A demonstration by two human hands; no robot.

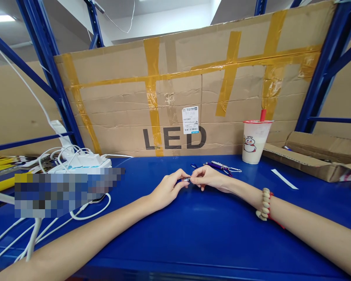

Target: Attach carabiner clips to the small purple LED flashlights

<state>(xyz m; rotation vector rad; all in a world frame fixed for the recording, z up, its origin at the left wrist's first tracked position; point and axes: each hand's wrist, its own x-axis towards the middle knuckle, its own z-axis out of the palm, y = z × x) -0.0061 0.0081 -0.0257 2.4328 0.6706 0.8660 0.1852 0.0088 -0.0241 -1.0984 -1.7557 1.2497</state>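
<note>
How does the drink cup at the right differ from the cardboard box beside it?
The cup stands tall and narrow, while the cardboard box is long and low. The cup is whitish with a red rim, a red straw and a printed figure; the box is brown. The box is open-topped, whereas the cup looks covered. Both rest on the blue tabletop.

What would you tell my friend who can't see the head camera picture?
Two bare hands, left and right, meet over a blue table, fingers around a tiny object. Behind are a cup and cardboard marked LED.
</note>
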